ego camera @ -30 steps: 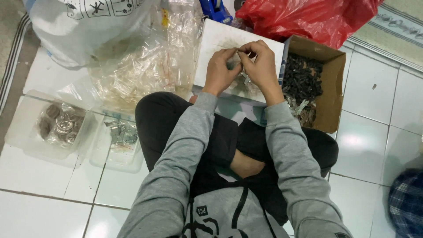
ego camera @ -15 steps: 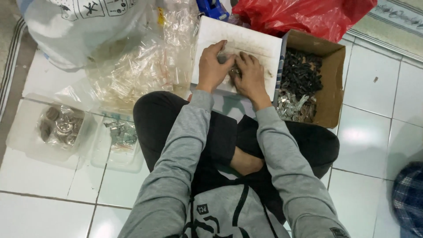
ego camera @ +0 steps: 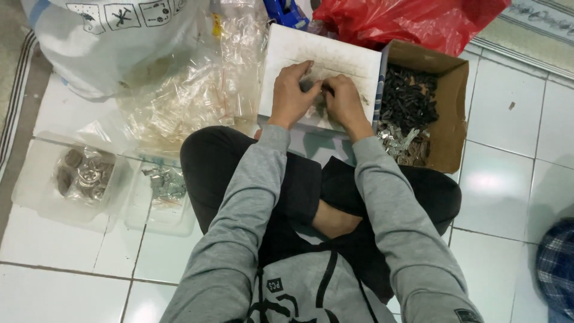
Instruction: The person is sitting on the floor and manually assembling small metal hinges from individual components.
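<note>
Hands at work: I keep my left hand [ego camera: 291, 96] and right hand [ego camera: 343, 101] pinched together on a small dark part [ego camera: 317, 90] over the white board [ego camera: 323, 57], pressing squarely, I judge.

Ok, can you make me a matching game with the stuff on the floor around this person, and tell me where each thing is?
Things:
1. cardboard box
2. white board
3. red plastic bag
4. clear tub

Places:
A. under both hands
B. far left, on the tiles
C. top, behind the box
D. right of the board, holding dark scraps

Pairs: 1-D, 2-A, 3-C, 4-B
</note>
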